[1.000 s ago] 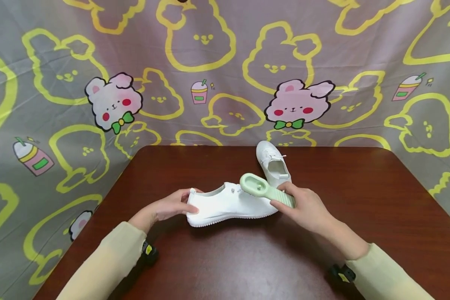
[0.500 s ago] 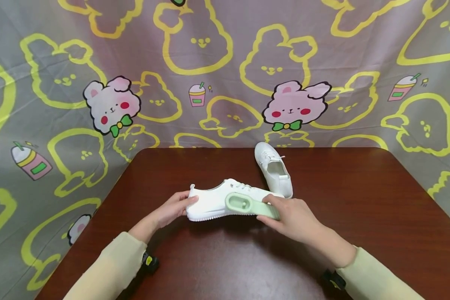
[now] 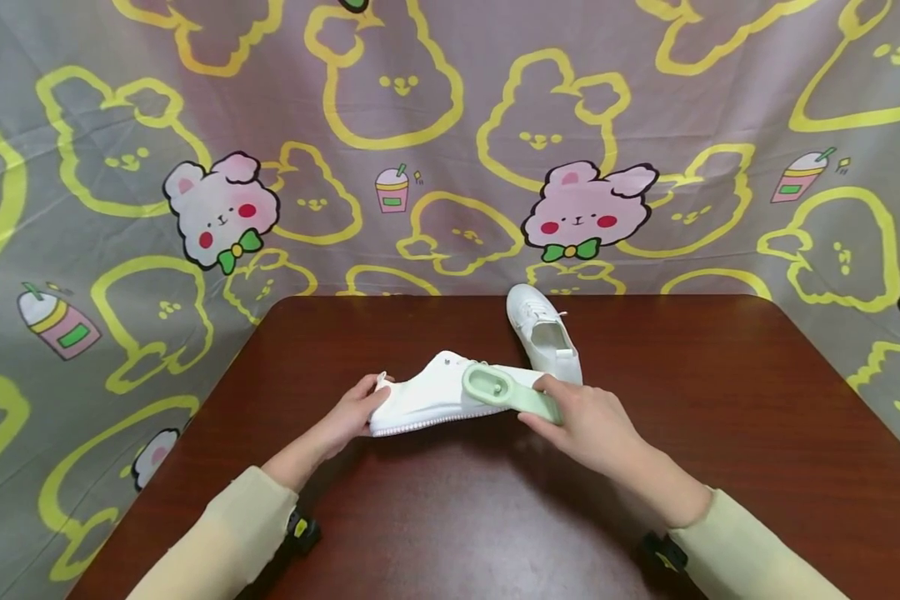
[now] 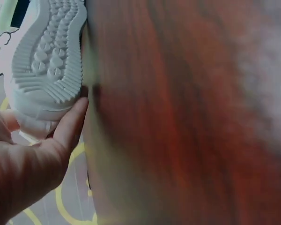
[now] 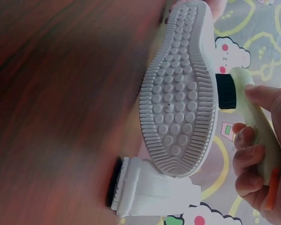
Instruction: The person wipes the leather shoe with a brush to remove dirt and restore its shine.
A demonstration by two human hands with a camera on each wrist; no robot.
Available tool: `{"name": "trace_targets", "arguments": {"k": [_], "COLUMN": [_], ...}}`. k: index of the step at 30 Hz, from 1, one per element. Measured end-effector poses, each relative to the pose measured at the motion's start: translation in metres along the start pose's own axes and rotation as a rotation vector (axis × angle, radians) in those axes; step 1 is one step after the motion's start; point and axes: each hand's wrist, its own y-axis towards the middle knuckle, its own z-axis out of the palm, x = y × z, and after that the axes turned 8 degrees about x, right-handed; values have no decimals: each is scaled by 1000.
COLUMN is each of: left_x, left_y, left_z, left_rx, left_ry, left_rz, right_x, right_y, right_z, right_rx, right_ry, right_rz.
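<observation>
A white lace-up shoe (image 3: pixel 416 402) is held above the table, toe to the right, its textured sole (image 4: pixel 56 56) showing in both wrist views. My left hand (image 3: pixel 356 410) grips it by the heel, thumb on the near side. In my right hand (image 3: pixel 603 425) is a light green brush (image 3: pixel 523 399), fingers curled round the handle. Its dark bristles (image 5: pixel 226 91) meet the shoe's upper near the forefoot in the right wrist view. The brush head covers part of the shoe's side in the head view.
A second white shoe (image 3: pixel 546 333) stands behind the right hand on the dark reddish-brown table (image 3: pixel 435 533), its toe pointing away. A patterned cloth (image 3: pixel 450 100) hangs behind the table and along its sides.
The brush has gone from the laces area leftward and down onto the shoe's side, then slightly up and right. The left hand has raised and tilted the shoe. The second shoe stays put.
</observation>
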Motion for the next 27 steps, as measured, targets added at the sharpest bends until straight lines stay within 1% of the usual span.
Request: {"name": "trace_targets", "arguments": {"k": [1, 3, 4, 6, 9, 11, 13, 17, 20, 23, 25, 27], "left_x": [0, 1, 1, 2, 2, 2, 1, 1, 0, -4, -7, -10], "left_y": [-1, -5, -7, -11, -15, -17, -18, -19, -18, -18, -17, -17], "left_z": [0, -1, -1, -1, 0, 0, -1, -3, -5, -8, -9, -9], "left_rx": [-20, -30, -27, 2, 80, 115, 131, 136, 147, 172, 195, 214], "left_ry": [14, 24, 26, 36, 111, 172, 232, 316, 402, 446, 439, 427], "left_rz": [-10, -22, -26, -31, 8, 46, 88, 133, 177, 233, 266, 285], "right_x": [1, 1, 2, 2, 1, 0, 0, 2, 5, 9, 11, 12], "right_y": [1, 1, 2, 2, 2, 1, 1, -1, -4, -7, -9, -10], "right_z": [0, -1, -1, -2, -3, -4, -4, -3, -1, 1, 3, 3], "right_rx": [-1, -1, 1, 4, 12, 17, 22, 22, -1, -31, -44, -55], "right_ry": [1, -1, -2, -5, -9, -5, -1, 12, 23, 14, -4, -31], "right_rz": [1, 5, 9, 18, 32, 40, 45, 40, -6, -98, -161, -195]}}
